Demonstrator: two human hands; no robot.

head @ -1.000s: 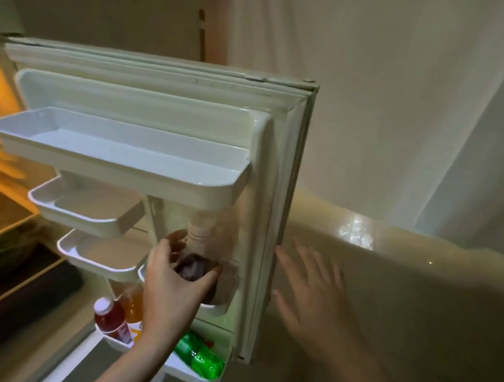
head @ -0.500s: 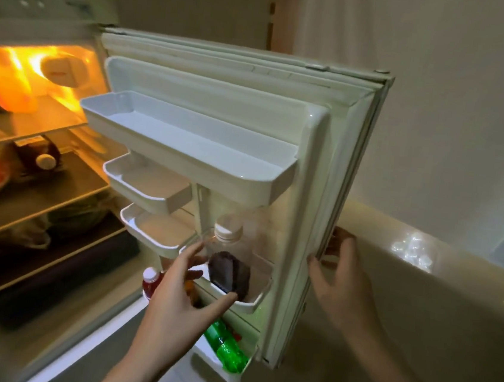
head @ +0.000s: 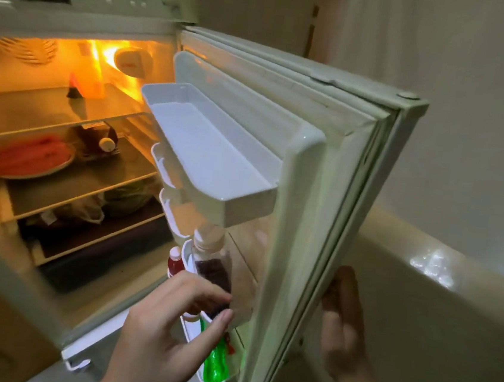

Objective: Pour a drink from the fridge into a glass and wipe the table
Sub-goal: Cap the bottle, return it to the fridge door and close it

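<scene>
The fridge door point(head: 321, 198) stands wide open. A clear bottle point(head: 211, 258) with a pale cap and a dark drink in it stands upright in a lower door shelf. My left hand point(head: 168, 322) is at the bottle's lower part, fingers and thumb curled round its base. My right hand point(head: 342, 324), blurred, holds the door's outer edge from behind. A red-capped bottle point(head: 175, 262) stands just left of the clear one. A green bottle point(head: 215, 364) lies in the lowest door shelf, partly hidden by my left hand.
The top door shelf point(head: 217, 156) holds nothing. Inside the lit fridge, a plate of red food point(head: 30, 158) and a dark jar point(head: 100, 140) sit on glass shelves, with bagged greens point(head: 125, 199) below. A glossy beige counter point(head: 435, 303) runs along the wall at right.
The view swung left, showing more of the fridge interior. My left hand went from spread open beside the bottle to curled round its base. My right hand stayed on the door edge.
</scene>
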